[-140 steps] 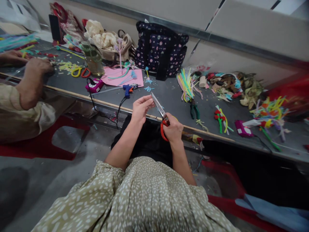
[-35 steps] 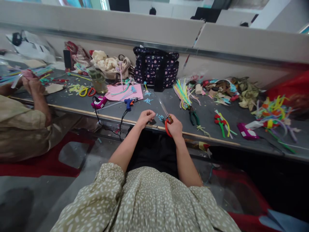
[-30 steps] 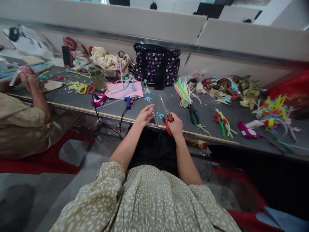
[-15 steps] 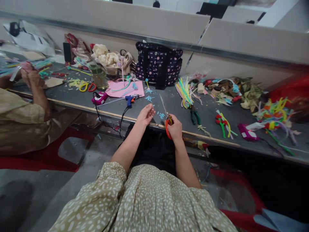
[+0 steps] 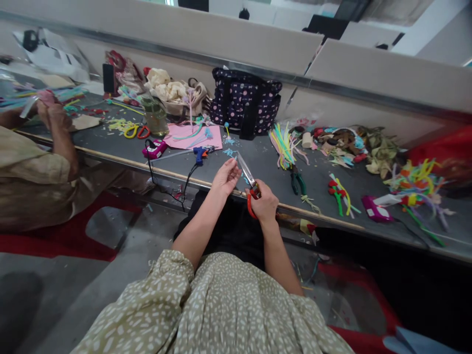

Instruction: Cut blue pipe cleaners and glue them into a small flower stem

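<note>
My right hand (image 5: 264, 201) grips a pair of scissors (image 5: 246, 172) by the orange handles, with the blades pointing up and to the left. The blade tips reach the fingertips of my left hand (image 5: 225, 178). That hand is palm up with its fingers pinched together; what sits in the pinch is too small to make out. Small blue cut pieces (image 5: 229, 153) lie on the grey table just beyond my left fingertips. A blue glue gun (image 5: 200, 155) rests to the left of my left hand.
A dark dotted bag (image 5: 245, 101) stands at the back. Bundled pipe cleaners (image 5: 282, 145) and green-handled pliers (image 5: 297, 181) lie to the right. Leftward are a pink sheet (image 5: 180, 137), a jar (image 5: 155, 118) and a purple box (image 5: 155, 148). A co-worker's hands (image 5: 55, 115) work at far left.
The scissors have swung left, their tips now at my left fingertips. My left hand has shifted slightly right, and the whole view has moved a little.
</note>
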A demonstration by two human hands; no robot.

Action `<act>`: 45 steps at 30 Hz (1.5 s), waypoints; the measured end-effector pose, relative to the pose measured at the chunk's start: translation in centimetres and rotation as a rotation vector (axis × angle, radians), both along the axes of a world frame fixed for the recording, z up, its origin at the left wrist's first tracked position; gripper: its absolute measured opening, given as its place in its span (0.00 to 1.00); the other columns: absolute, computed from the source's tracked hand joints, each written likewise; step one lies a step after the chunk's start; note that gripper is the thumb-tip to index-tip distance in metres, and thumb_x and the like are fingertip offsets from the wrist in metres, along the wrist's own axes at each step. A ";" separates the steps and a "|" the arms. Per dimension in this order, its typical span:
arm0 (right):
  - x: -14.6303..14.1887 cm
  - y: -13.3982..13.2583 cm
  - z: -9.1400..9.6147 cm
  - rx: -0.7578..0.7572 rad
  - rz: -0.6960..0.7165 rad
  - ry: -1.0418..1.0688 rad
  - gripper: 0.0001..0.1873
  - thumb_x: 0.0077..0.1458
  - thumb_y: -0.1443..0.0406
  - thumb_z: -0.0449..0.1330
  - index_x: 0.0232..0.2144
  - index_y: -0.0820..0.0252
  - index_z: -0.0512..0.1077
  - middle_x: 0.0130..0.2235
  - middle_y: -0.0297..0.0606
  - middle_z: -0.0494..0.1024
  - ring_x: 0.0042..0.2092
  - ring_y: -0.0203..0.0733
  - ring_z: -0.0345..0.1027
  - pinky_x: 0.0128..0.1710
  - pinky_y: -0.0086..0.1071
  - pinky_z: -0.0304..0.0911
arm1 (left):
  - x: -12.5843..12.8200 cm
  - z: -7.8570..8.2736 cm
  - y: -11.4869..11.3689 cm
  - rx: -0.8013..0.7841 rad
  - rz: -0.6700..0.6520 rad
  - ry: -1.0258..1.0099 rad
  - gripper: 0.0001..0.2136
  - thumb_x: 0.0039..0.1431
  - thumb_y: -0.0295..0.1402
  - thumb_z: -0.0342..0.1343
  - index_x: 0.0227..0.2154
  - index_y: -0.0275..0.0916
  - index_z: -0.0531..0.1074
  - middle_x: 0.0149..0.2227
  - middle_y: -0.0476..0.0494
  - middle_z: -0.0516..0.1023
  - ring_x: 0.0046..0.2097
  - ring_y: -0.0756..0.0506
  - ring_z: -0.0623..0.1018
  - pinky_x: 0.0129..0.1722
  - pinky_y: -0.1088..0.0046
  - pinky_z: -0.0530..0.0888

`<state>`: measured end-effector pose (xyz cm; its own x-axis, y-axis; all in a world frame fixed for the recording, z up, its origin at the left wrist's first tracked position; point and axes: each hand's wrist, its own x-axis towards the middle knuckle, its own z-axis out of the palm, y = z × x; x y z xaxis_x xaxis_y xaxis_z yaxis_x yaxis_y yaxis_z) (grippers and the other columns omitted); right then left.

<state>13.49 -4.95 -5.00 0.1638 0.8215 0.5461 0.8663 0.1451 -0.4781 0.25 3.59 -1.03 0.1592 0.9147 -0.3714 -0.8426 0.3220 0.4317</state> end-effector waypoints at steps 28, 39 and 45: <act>0.2 0.0 -0.6 -0.032 -0.001 -0.057 0.20 0.58 0.54 0.54 0.47 0.59 0.72 0.35 0.41 0.78 0.37 0.43 0.70 0.40 0.34 0.62 | -0.3 1.0 -1.6 0.019 -0.203 -0.072 0.05 0.57 0.22 0.58 0.27 0.33 0.71 0.21 0.50 0.70 0.21 0.57 0.69 0.21 0.84 0.67; 0.3 0.1 -0.7 -0.047 0.008 -0.050 0.20 0.57 0.55 0.55 0.48 0.59 0.72 0.40 0.44 0.79 0.38 0.44 0.71 0.41 0.33 0.62 | -0.2 0.6 -1.5 -0.017 -0.262 -0.115 0.07 0.59 0.23 0.57 0.25 0.33 0.71 0.20 0.50 0.67 0.21 0.56 0.67 0.22 0.81 0.66; 0.3 0.0 -0.8 -0.058 0.000 -0.062 0.17 0.56 0.57 0.55 0.44 0.57 0.74 0.34 0.39 0.78 0.36 0.42 0.70 0.38 0.31 0.60 | -0.1 0.6 -1.5 -0.012 -0.270 -0.126 0.08 0.60 0.23 0.55 0.25 0.33 0.70 0.20 0.50 0.67 0.21 0.56 0.67 0.22 0.81 0.66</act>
<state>13.83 -4.93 -5.85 0.1313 0.8523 0.5063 0.8947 0.1181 -0.4309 0.13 2.13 -0.44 0.4415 0.8288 -0.3436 -0.7724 0.5460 0.3245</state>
